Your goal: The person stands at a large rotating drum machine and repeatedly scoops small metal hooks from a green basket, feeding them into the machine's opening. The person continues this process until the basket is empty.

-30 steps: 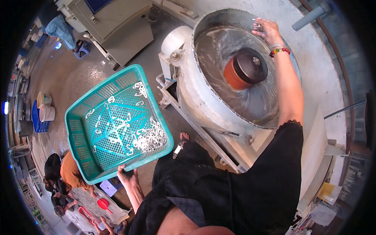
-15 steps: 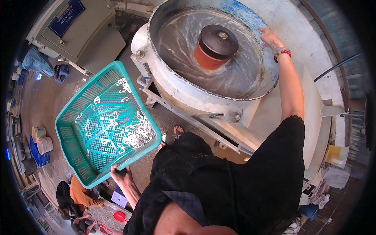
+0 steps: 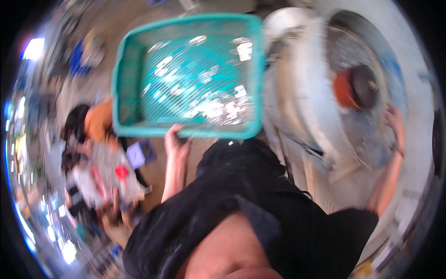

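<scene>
The fingers of the left hand (image 3: 177, 138) curl up over the near rim of a teal plastic basket (image 3: 139, 74), pinching that rim at about the middle of its lower edge; the blur hides how each finger lies. Gripping at the middle of one side probably lets a single hand carry the load in balance.

The basket fills the upper centre of the frame, held up in the air just left of the machine. It is rectangular with a slotted floor, its long axis running left to right across the picture, and its open top faces the camera. Its right end nearly meets the machine's pale outer wall; whether they touch I cannot tell. Small shiny metal pieces (image 3: 218, 109) lie scattered on its floor, thickest toward the lower right corner, which suggests that corner sits lowest.

At the right of the frame, the right hand (image 3: 395, 123) rests on the rim of a large round tub machine (image 3: 306, 93), the fingers laid loosely over the edge as if to steady the body; whether they are spread or together is lost in the blur. An orange and dark hub (image 3: 355, 87) stands at the middle of the tub.

At the left, below the basket, other people (image 3: 88, 135) sit low, too blurred to describe.
</scene>
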A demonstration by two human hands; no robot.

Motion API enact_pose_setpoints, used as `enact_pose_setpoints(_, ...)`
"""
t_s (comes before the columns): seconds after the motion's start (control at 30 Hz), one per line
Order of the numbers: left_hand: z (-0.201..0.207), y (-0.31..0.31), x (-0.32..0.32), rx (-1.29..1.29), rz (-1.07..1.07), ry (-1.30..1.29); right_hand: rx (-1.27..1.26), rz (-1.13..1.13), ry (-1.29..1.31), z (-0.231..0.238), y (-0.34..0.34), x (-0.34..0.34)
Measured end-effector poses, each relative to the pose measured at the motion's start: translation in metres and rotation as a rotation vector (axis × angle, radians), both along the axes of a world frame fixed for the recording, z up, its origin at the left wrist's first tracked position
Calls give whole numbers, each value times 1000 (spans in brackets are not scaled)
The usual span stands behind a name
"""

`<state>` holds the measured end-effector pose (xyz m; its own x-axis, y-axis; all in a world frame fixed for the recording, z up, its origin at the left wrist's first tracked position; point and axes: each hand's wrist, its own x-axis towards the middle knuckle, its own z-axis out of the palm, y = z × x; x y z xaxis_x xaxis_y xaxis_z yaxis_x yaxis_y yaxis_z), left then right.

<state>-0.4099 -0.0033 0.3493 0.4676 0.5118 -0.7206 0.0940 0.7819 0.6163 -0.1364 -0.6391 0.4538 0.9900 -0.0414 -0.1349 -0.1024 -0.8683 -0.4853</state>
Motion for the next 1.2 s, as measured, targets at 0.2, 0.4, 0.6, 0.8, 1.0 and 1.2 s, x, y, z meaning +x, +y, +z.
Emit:
enact_pose_setpoints(0.2, -21, 8, -16, -116, -4, -103, 123, 396, -40, 100, 235, -29)
enact_pose_setpoints(0.4, -12, -9, -3, -62, -64, -190, 187, 1152, 212, -29, 451, -102)
enact_pose_setpoints(0.6, -24, -8, -3, -81, 52, -222, -212, 846, 7, -122, 531, -161)
enact_pose_setpoints(0.8, -57, 5, -26, 21, 175, 6, 18, 1065, 193, -128, 578, -184)
enact_pose_setpoints(1.0, -28, -47, -21, 24, 122, 157, -25, 1218, 397, -159, 486, -166)
enact_pose_setpoints(1.2, 5, -59, -36, 46, 98, 233, -87, 1522, 526, -178, 490, -159)
